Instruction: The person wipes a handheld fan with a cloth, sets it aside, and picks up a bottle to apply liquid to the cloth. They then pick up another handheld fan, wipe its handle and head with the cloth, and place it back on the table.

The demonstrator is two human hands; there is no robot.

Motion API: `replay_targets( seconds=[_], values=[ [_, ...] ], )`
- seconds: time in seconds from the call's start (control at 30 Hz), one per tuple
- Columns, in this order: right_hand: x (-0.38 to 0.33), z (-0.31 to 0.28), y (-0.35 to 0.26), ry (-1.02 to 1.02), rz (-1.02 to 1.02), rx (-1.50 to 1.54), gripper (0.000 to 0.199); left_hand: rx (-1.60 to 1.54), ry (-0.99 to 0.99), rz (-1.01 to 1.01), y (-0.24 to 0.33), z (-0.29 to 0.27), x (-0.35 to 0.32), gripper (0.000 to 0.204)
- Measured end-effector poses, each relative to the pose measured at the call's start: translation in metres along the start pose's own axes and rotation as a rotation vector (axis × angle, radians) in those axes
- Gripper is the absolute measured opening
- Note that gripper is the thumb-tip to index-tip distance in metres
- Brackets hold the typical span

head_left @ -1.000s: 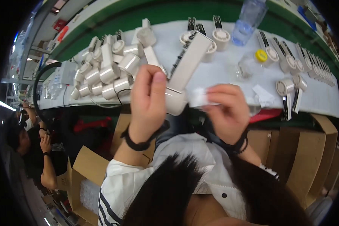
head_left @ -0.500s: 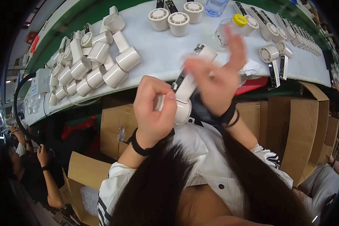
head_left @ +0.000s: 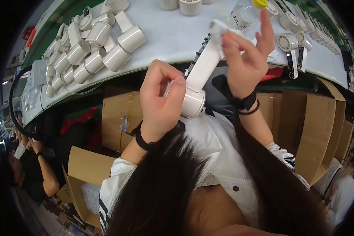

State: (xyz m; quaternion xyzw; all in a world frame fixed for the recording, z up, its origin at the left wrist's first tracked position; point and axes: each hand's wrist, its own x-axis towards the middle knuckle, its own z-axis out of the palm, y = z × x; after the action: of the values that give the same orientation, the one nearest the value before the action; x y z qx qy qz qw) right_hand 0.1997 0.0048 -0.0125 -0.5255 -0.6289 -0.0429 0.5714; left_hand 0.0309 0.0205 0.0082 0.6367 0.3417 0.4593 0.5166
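A white plastic unit (head_left: pixel 202 70) with a drum-shaped head and a long flat arm is tilted up in front of me. My left hand (head_left: pixel 161 100) is closed round its drum end, with thumb and forefinger pinched at the side. Black parts line one long edge of the arm. At the arm's far tip, my right hand (head_left: pixel 246 65) pinches a white cloth (head_left: pixel 217 27) between thumb and fingers, its forefinger stretched away. The cloth covers the tip. Behind that hand stands a clear bottle (head_left: pixel 242 15) with a yellow cap.
Similar white units (head_left: pixel 100 35) are piled on the left of the white table (head_left: pixel 157 47). More units (head_left: pixel 299 23) line the right. Two units (head_left: pixel 289 43) overhang the edge near a red object (head_left: pixel 273 73). Open cardboard boxes (head_left: pixel 312 133) stand below. A co-worker (head_left: pixel 43 169) is at left.
My right hand, blurred over the arm before, now holds the white cloth at its tip. The left hand keeps its grip. The head view has shifted, so the table appears higher.
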Motion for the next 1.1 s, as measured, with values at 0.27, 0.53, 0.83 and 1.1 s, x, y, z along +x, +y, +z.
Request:
replay_targets(
  seconds=[0.27, 0.53, 0.83, 1.1],
  values=[
    [-0.001, -0.006, -0.006, -0.055, 0.008, -0.073, 0.013, -0.161, -0.042, -0.135, 0.001, 0.001, -0.004, 0.008],
    [-0.002, -0.009, -0.004, -0.049, -0.059, -0.087, 0.012, -0.068, 0.031, 0.002, -0.005, 0.004, -0.003, 0.007],
    [-0.013, -0.011, -0.021, -0.117, -0.095, -0.028, 0.013, 0.277, 0.08, 0.277, 0.001, 0.004, -0.007, 0.01],
    [0.019, -0.009, 0.002, 0.139, 0.321, 0.24, 0.017, 0.275, 0.057, 0.212, -0.006, 0.006, -0.003, 0.01]
  ],
)
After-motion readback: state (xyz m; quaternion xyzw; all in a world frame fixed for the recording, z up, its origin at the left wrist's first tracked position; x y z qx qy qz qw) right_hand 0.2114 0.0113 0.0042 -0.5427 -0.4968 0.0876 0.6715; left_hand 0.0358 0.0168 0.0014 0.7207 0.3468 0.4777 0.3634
